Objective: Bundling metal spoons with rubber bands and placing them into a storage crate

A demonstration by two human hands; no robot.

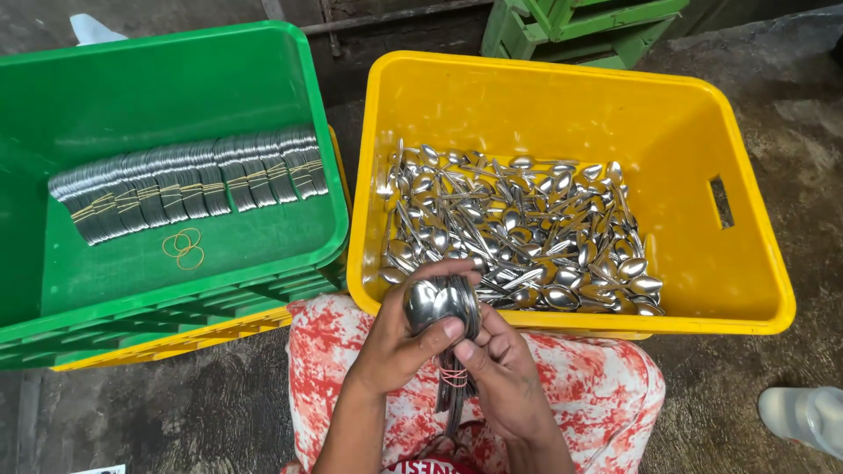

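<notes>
We see the yellow plastic crate [685, 158] holding a heap of loose shiny steel spoons [518, 233], much unsorted. Left of it, the green crate [219, 79] holds a row of banded bundles [189, 180]. Just before the yellow crate, our left hand [395, 347] and right hand [500, 373] grip a nested spoon stack [443, 303], a pink rubber band [454, 377] round its handles.

Over on the left, a green crate [309, 105] sits on top of a yellow one, and inside it lies a neat curved row of banded spoon bundles [189, 183]. Just in front of that row, a few loose rubber bands [183, 247] rest on the crate floor. At the top, green crates [580, 26] are stacked. Bottom right, a pale sandal [806, 416] rests on the rough concrete floor [176, 412].
</notes>
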